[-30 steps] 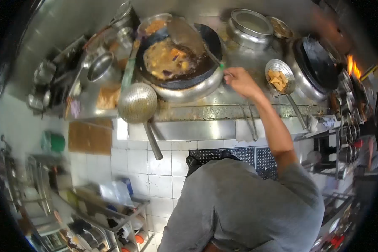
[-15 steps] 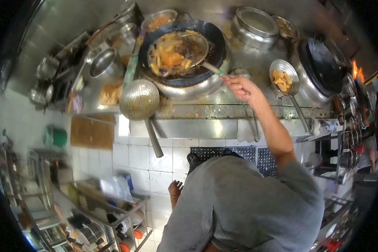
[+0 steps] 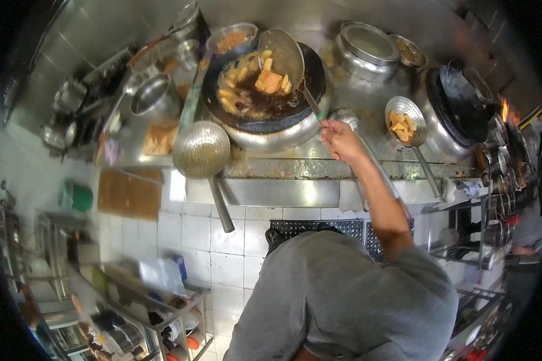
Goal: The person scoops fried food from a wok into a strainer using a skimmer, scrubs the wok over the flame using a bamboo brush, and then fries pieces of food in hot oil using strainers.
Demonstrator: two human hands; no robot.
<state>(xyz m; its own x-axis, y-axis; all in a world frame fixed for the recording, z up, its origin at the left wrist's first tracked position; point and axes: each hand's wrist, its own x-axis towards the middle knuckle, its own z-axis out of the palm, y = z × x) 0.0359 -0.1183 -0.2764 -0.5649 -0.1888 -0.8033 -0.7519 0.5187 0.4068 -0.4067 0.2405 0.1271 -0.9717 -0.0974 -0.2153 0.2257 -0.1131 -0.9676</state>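
Note:
My right hand (image 3: 342, 140) is closed round the handle of a wire-mesh skimmer (image 3: 283, 54). The skimmer is tilted over a black wok (image 3: 310, 75), with a browned block of food (image 3: 270, 82) and some yellow pieces at its lower side. Dark oil fills the wok, and more yellow pieces (image 3: 232, 90) float in its left half. Near my right forearm, a ladle (image 3: 345, 117) lies on the steel counter with its handle over the front edge. My left hand is out of sight.
A perforated strainer (image 3: 202, 147) lies left of the wok, its handle past the counter edge. Another strainer (image 3: 405, 120) holds yellow-brown pieces. A second wok (image 3: 461, 99) and a flame (image 3: 504, 110) are at the right. A lidded pot (image 3: 367, 51) stands behind.
The skimmer has come up out of the oil and tipped, carrying the browned block and yellow pieces. My left hand, earlier hanging low beside my body, has gone out of view.

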